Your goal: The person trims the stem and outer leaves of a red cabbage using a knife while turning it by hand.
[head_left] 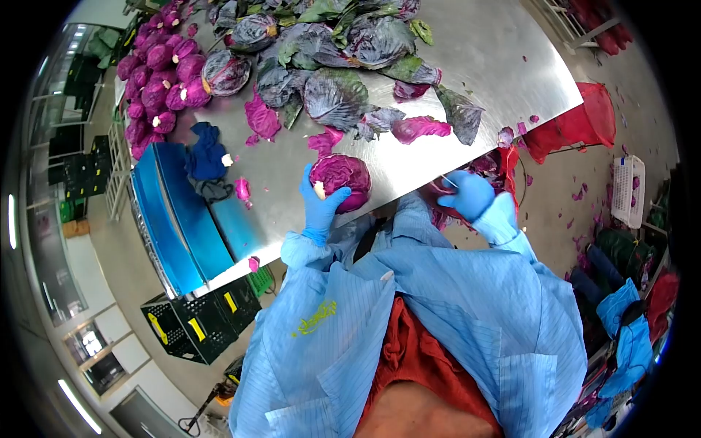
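Observation:
My left hand point(319, 203), in a blue glove, is closed around the side of a trimmed red cabbage point(342, 181) at the table's near edge. A pale cut stem shows by its thumb. Off the edge to the right, my gloved right hand point(471, 196) is closed, and a thin, pale strip like a knife blade point(448, 182) sticks out of its fingers. A purple leaf piece appears beside those fingers, partly hidden. Under that hand hangs a red bag point(509, 171) with purple leaves in it. Torn purple leaves point(326, 140) lie just beyond the cabbage.
Untrimmed cabbages with dark outer leaves point(336, 98) cover the far side of the metal table point(511, 73). Peeled cabbages point(157, 91) are piled at far left. A blue bin point(171, 219) stands at the left edge, dark crates point(204, 321) below. A white basket point(628, 191) is on the right.

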`<state>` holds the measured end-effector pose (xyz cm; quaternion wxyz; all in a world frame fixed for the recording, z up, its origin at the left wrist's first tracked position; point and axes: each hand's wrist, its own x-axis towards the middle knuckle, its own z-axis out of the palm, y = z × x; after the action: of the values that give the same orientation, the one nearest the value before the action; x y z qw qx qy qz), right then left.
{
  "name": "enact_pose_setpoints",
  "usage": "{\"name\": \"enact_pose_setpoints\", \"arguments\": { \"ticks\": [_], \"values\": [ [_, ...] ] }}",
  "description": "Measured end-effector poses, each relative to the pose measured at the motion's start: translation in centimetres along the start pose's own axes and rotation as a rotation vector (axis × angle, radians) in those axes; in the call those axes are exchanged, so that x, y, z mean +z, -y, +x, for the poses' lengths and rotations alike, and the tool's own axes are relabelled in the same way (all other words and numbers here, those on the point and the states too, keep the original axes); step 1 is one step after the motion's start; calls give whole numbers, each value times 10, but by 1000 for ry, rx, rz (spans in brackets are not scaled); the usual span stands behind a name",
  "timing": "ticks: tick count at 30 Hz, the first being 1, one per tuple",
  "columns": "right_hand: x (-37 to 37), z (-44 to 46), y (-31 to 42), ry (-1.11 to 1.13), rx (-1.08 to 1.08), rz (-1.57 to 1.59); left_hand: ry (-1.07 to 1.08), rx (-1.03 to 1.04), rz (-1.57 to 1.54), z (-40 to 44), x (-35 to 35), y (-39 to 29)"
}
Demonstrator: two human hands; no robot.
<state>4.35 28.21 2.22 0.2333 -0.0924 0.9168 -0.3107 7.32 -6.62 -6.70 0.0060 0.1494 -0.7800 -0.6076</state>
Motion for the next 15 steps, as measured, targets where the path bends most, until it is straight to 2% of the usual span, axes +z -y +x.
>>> {"name": "enact_pose_setpoints", "arguments": {
  "ticks": [1,2,4,6,8,11,13,15],
  "values": [
    [1,-2,-15,71,97,-106,12,-41,-106,-1,-2,-7],
    [11,-5,-23,94,300,-252,26,-81,-214,0,-1,-11],
    [25,0,-20,10,214,-148,59,-57,-194,3,-4,-6],
    [52,25,-13,-85,-162,114,99,-33,-177,3,-6,-6],
    [57,57,31,-111,-402,387,143,-2,-168,4,-7,-12],
    [76,100,68,10,-522,439,183,4,-129,6,-14,-10],
    [89,120,72,57,-606,418,220,-23,-214,8,-17,-13],
    [90,129,75,133,-562,395,242,-60,-291,8,-18,-17]
  ]
}}
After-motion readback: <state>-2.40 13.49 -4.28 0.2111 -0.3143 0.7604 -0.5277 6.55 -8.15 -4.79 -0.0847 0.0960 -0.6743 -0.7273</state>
